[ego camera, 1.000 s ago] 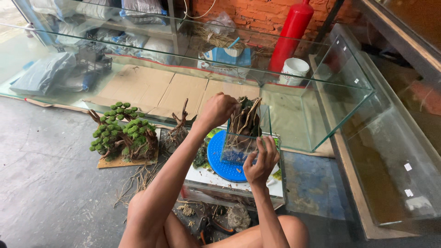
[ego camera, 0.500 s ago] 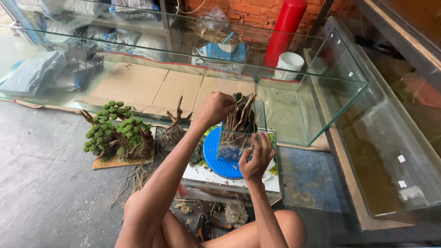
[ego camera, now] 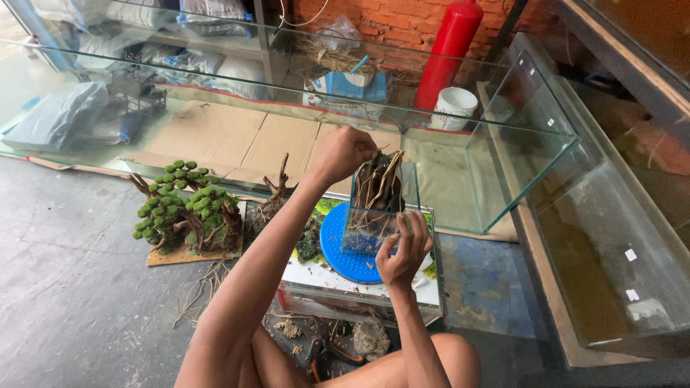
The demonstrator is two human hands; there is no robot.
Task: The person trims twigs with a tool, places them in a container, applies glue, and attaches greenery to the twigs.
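A small clear glass tank (ego camera: 361, 233) stands on a blue round disc (ego camera: 332, 248), which lies on a white box (ego camera: 359, 289). A dark piece of driftwood with pale roots (ego camera: 377, 185) stands upright inside the tank. My left hand (ego camera: 341, 152) reaches over from the left and pinches the top of the driftwood. My right hand (ego camera: 404, 251) is at the tank's near right side, fingers spread and curled on the glass wall.
A large glass aquarium (ego camera: 503, 144) lies just behind, with another glass tank (ego camera: 611, 237) at the right. A driftwood tree with green moss balls (ego camera: 187, 208) and a bare root piece (ego camera: 274, 188) stand at the left. A red cylinder (ego camera: 449, 50) and a white cup (ego camera: 454, 106) are behind the aquarium. Pliers (ego camera: 321, 352) lie by my legs.
Both hands stay on the driftwood and the small tank. My left hand has lifted slightly at the top of the wood, and the view has shifted a little.
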